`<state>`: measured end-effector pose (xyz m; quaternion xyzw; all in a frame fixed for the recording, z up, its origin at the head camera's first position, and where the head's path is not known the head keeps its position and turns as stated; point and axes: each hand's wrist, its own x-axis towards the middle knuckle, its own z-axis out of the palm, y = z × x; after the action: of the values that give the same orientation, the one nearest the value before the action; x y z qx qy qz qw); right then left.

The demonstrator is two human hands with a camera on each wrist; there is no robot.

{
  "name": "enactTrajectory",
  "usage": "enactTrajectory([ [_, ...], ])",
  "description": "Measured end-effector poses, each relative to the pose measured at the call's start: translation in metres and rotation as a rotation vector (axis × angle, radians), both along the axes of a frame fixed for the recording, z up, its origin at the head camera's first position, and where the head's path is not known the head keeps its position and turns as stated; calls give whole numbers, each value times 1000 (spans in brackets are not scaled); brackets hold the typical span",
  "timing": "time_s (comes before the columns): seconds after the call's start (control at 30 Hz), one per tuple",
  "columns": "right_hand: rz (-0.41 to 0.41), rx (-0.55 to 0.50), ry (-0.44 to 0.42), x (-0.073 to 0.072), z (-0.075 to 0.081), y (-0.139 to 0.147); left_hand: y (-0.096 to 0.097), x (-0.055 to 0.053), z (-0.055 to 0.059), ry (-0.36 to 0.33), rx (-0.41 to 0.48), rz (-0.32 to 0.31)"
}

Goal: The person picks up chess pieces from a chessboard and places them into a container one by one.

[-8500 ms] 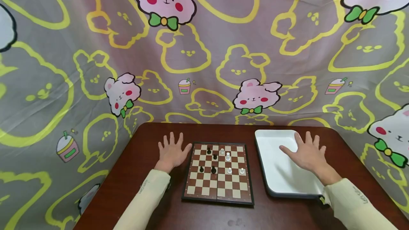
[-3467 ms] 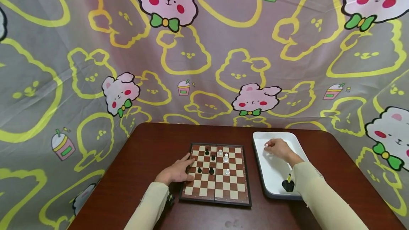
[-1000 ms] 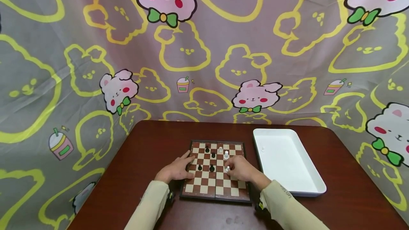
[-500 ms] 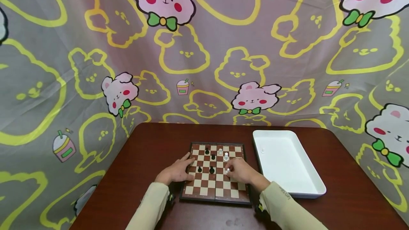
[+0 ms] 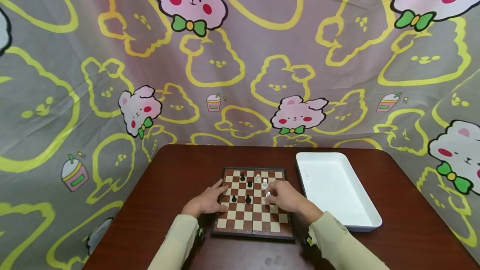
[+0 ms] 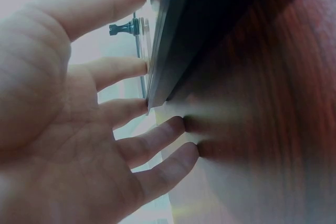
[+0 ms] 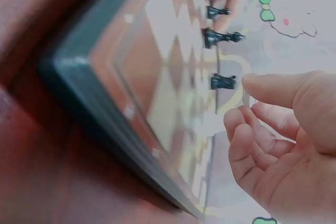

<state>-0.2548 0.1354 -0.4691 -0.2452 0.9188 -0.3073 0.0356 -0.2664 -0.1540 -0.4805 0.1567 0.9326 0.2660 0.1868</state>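
A brown-and-cream chessboard (image 5: 243, 222) lies on the table. My left hand (image 5: 205, 201) rests at its left edge with fingers spread; in the left wrist view two fingertips (image 6: 185, 153) touch the tabletop. Over the right half of the board, my right hand (image 5: 288, 197) pinches a small white chess piece (image 5: 268, 194) between thumb and fingers. Just behind it stand a tall white chess piece (image 5: 264, 183) and a shorter white one (image 5: 258, 177). Several black chess pieces stand on the left half, among them a larger one (image 5: 248, 199).
A white tray (image 5: 343, 220) sits right of the board, with one small white chess piece (image 5: 308, 176) near its left wall. Dark wooden tabletop (image 5: 183, 161) surrounds both. A patterned curtain (image 5: 232, 61) hangs behind the table.
A white piece from the board's right side now sits in the tray. My right hand has since come to the board, gripped another white piece and raised it slightly. The left hand moved onto the board's edge.
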Motion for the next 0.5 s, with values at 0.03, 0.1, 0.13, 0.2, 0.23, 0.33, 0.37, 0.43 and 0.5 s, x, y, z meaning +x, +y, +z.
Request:
enactTrajectory([
  [0.03, -10, -6, 0, 0, 3, 1, 0, 0, 0, -1, 4, 0],
  [0.1, -34, -19, -3, 1, 9, 3, 0, 1, 1, -3, 3, -1],
  [0.13, -46, -23, -2, 2, 12, 4, -1, 1, 1, -4, 0, 0],
  [0.2, -71, -34, -2, 2, 17, 7, 0, 2, 1, -5, 0, -2],
  [0.23, -81, -38, -4, 2, 19, 9, 0, 2, 1, -2, 2, -3],
  [0.33, -100, -44, -4, 0, 25, 15, 0, 3, 2, 7, -4, -7],
  [0.37, -104, -47, -2, -1, 27, 17, 0, 3, 2, 9, -6, -8],
  [0.43, -108, -46, 8, -3, 29, 24, 0, 3, 2, 12, -14, -9],
  [0.5, -124, -38, 14, -6, 32, 31, -1, 2, 2, 10, -19, -12],
])
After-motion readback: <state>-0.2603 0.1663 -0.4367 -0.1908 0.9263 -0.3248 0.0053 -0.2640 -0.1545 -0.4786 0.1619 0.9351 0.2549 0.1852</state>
